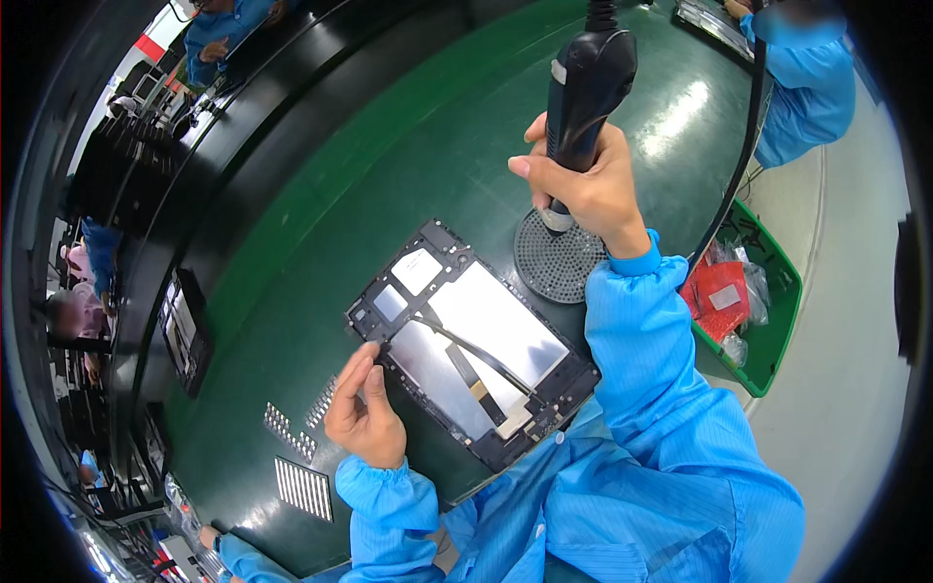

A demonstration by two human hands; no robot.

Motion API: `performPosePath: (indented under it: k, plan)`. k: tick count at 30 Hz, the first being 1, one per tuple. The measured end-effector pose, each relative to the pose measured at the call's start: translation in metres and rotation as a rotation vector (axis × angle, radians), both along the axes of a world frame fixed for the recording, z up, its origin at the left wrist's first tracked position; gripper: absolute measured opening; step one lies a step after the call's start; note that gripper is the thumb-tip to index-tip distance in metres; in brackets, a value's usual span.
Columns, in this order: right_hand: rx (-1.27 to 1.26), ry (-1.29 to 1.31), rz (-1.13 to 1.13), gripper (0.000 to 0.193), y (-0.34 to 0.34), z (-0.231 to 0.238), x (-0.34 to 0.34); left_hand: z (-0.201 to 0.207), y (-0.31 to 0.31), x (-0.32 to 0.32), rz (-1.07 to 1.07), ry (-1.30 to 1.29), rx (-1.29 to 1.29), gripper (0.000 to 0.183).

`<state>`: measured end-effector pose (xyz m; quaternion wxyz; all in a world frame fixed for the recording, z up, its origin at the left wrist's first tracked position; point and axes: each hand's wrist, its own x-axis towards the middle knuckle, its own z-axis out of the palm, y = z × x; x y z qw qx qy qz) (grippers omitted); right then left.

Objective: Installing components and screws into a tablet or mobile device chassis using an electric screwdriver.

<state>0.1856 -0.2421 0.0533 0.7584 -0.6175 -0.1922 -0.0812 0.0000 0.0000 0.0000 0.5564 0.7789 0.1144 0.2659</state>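
My right hand [598, 189] is wrapped round a black electric screwdriver [583, 102], held upright. Its lower end meets or hovers just over a round black tray [544, 267] full of small holes; the tip itself is hard to see. In front of me lies an opened tablet [408, 355], tilted on the table, showing silver battery plates, a dark ribbon cable and black edge parts. By the tablet's left edge is my left hand [367, 420], thumb and fingers drawn together in a pinch. Whatever it may hold is too small to make out.
Sheets of small parts [290, 432] and a striped sheet [303, 489] lie on the green table at left. Another opened device [182, 330] sits by a dark rail. A green bin [782, 321] with red and clear bags stands right. Co-workers in blue sit around.
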Motion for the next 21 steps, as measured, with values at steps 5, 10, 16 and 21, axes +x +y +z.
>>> performPosePath:
  k: [5, 10, 16, 21]
  plan:
    - [0.010, 0.006, -0.014, 0.025, 0.000, 0.003, -0.003, 0.003, 0.011, -0.003, 0.042, -0.106, 0.084, 0.012]
    - [0.020, 0.000, -0.012, 0.025, -0.001, 0.001, -0.002, 0.000, 0.019, -0.008, 0.078, -0.023, -0.100, 0.010]
    - [-0.010, 0.023, -0.012, 0.025, 0.008, 0.003, -0.005, 0.001, 0.033, -0.017, 0.064, 0.018, -0.135, 0.013]
    - [0.002, -0.064, -0.138, 0.029, -0.009, 0.012, -0.016, 0.000, 0.035, -0.012, -0.036, 0.221, -0.407, 0.015]
